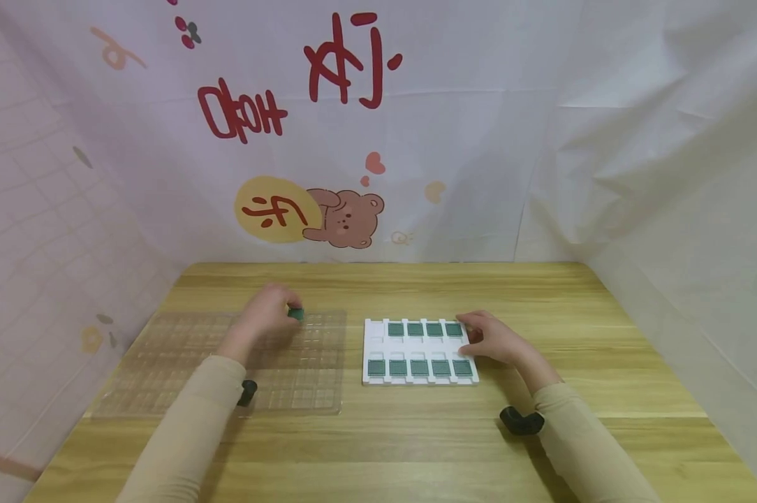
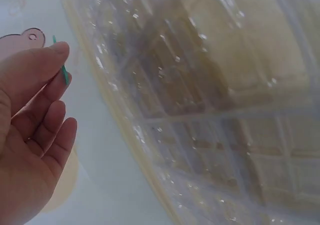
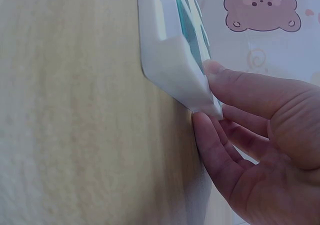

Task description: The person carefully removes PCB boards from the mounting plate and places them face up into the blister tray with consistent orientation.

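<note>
My left hand [image 1: 267, 314] pinches a small thin green square chip [image 1: 296, 314] between thumb and fingertips, above the far part of a clear plastic compartment tray [image 1: 329, 363]. In the left wrist view the green chip [image 2: 65, 75] shows edge-on and the other fingers curl loosely. To the right lies a white tray [image 1: 416, 345] holding two rows of green chips; its back left slot shows bare white. With thumb and fingers, my right hand [image 1: 494, 339] grips that tray's right end. The right wrist view shows the thumb on the white tray's [image 3: 175, 70] upper edge and fingers against its side.
Both trays lie on a wooden table [image 1: 403, 447], the clear one left of the white one with a narrow gap between. A white printed curtain [image 1: 466, 126] hangs behind the table and along both sides. Black bands [image 1: 522, 421] sit at the wrists.
</note>
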The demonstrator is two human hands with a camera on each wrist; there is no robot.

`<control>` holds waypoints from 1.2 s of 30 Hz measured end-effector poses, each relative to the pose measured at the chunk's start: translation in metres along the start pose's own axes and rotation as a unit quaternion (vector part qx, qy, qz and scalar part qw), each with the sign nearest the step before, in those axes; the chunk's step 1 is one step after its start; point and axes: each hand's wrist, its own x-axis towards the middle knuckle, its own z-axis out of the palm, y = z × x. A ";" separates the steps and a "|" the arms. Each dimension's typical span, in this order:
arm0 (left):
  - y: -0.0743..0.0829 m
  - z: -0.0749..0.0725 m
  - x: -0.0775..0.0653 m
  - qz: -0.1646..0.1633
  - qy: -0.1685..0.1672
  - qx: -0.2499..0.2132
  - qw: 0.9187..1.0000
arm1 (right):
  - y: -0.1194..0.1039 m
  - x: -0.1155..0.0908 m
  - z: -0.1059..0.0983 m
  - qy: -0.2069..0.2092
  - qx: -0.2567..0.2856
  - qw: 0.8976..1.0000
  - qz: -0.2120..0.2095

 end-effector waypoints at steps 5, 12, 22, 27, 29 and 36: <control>-0.003 0.002 0.001 -0.015 -0.016 0.007 1.000 | 0.001 0.000 0.000 0.002 0.000 1.000 0.002; -0.005 0.004 0.002 -0.012 -0.028 0.008 0.999 | 0.001 -0.001 0.001 0.006 -0.001 1.000 0.003; -0.008 0.008 0.003 -0.022 -0.039 0.011 0.999 | 0.000 -0.001 0.001 0.005 0.003 1.000 0.005; -0.009 0.011 0.004 -0.016 -0.042 0.021 0.999 | 0.000 0.000 0.001 0.003 0.008 1.000 0.007; -0.010 0.012 0.005 -0.013 -0.042 0.020 0.999 | 0.000 0.000 0.001 0.003 0.008 1.000 0.009; -0.008 0.012 0.006 -0.027 -0.047 0.013 0.998 | 0.000 -0.001 0.001 0.004 0.008 1.000 0.010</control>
